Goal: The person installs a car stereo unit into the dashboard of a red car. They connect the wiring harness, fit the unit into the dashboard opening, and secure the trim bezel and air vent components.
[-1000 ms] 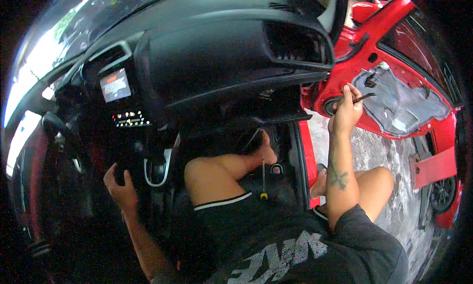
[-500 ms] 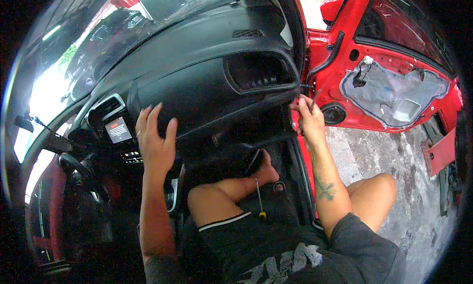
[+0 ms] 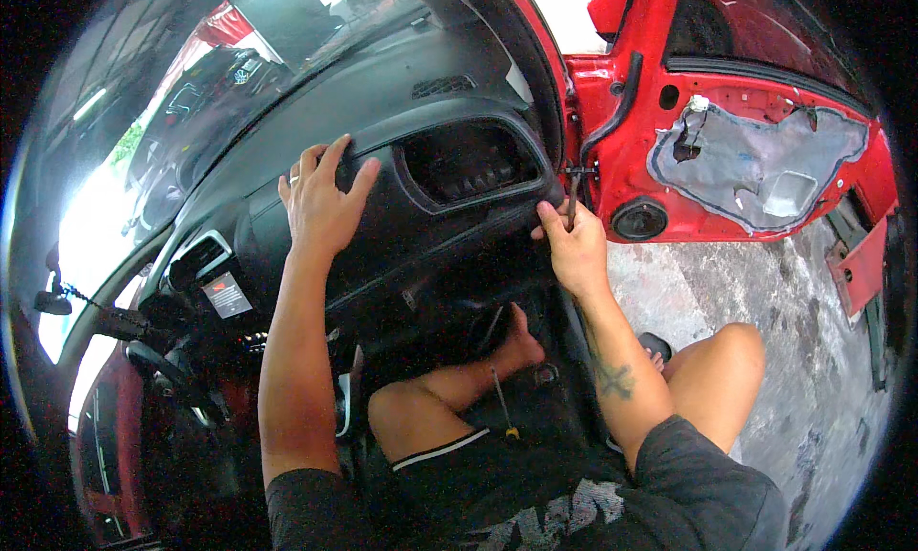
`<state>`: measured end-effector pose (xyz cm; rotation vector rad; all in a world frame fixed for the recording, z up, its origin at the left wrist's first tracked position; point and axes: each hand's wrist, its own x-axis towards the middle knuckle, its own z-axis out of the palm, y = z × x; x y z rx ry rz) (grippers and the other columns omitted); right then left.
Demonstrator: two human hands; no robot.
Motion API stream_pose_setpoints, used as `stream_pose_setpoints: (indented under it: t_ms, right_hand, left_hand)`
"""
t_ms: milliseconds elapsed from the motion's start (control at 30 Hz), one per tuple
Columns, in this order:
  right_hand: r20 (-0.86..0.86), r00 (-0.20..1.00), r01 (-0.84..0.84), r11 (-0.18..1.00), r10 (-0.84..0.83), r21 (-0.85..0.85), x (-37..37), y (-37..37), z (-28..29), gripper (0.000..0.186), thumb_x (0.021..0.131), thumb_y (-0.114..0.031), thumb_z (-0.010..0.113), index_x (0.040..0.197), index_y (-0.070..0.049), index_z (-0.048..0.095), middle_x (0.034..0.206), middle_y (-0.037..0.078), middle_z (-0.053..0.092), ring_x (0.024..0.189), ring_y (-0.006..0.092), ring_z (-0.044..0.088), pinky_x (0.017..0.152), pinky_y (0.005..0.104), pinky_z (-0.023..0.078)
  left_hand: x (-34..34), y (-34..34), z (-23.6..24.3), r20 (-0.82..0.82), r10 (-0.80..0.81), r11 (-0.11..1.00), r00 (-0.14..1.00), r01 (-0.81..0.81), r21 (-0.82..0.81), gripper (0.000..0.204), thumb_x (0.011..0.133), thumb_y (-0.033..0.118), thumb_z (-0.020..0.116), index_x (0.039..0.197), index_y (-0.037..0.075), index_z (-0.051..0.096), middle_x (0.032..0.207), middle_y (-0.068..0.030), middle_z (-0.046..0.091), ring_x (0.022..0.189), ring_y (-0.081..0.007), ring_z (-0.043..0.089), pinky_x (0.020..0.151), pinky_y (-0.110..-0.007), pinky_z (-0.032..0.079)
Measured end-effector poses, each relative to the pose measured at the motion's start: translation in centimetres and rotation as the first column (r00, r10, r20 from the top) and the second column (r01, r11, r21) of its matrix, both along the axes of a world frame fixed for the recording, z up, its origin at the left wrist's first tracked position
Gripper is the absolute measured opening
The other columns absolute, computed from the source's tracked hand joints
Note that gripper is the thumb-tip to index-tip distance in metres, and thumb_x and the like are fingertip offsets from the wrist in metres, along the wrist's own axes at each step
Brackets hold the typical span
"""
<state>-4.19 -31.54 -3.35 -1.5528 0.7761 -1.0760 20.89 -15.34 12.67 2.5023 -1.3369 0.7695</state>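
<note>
My left hand (image 3: pixel 327 202) rests with spread fingers on the black dashboard (image 3: pixel 359 240), left of its square-edged opening (image 3: pixel 469 162). It holds nothing. At the dashboard's right end, by the door hinge side, my right hand (image 3: pixel 579 253) is closed around a slim dark rod-like tool (image 3: pixel 573 209), which points up. The thumb and fingertips of that hand are at the dashboard's lower right corner; whether they touch it I cannot tell. The tool's exact kind does not show.
A screwdriver (image 3: pixel 502 403) with a yellow end lies by my bent leg. The red door (image 3: pixel 622 154) stands wide to the right, its inner panel off, with a grey sheet (image 3: pixel 755 168) and a round speaker (image 3: pixel 639 220). Left are a screen (image 3: pixel 226 295) and the steering wheel (image 3: pixel 158 364).
My left hand has moved up and right from near the screen onto the dashboard. My right hand has come to the dashboard's corner with the tool. The view has shifted slightly.
</note>
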Motion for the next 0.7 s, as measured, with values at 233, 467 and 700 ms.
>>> stream_pose_setpoints:
  t_ms: [233, 467, 700]
  right_hand:
    - [-0.033, 0.999, -0.035, 0.999, 0.035, -0.024, 1.9, -1.5, -0.6, 0.033, 0.099, -0.033, 0.067, 0.094, 0.0, 0.067, 0.076, 0.011, 0.073, 0.07, 0.0226, 0.071, 0.068, 0.0377, 0.051]
    - [0.196, 0.98, 0.001, 0.99, -0.029, 0.139, 2.6, -1.4, -2.4, 0.028, 0.105, -0.031, 0.061, 0.116, -0.005, 0.063, 0.08, 0.0, 0.067, 0.054, 0.0065, 0.052, 0.048, 0.0245, 0.039]
    - [0.278, 0.957, -0.129, 0.98, 0.083, 0.151, 1.6, -2.6, -1.2, 0.032, 0.102, -0.03, 0.065, 0.111, 0.001, 0.068, 0.083, 0.001, 0.068, 0.073, 0.0089, 0.057, 0.071, 0.0281, 0.046]
  left_hand:
    - [0.2, -0.5, -2.2, 0.164, 0.031, 0.998, 0.986, -0.02, -0.064, 0.072, 0.094, 0.065, 0.055, 0.154, 0.026, 0.046, 0.157, -0.0161, 0.045, 0.149, -0.0363, 0.036, 0.118, -0.069, 0.021]
    - [0.1, -1.4, 0.5, -0.081, 0.025, 0.999, 0.996, -0.023, 0.026, 0.076, 0.094, 0.07, 0.052, 0.15, 0.019, 0.051, 0.157, -0.0151, 0.045, 0.147, -0.0358, 0.039, 0.118, -0.067, 0.021]
    - [-1.2, -3.7, 1.0, -0.089, 0.01, 0.999, 0.996, -0.013, -0.03, 0.08, 0.091, 0.073, 0.053, 0.144, 0.013, 0.057, 0.149, -0.0135, 0.054, 0.143, -0.0336, 0.045, 0.117, -0.066, 0.025]
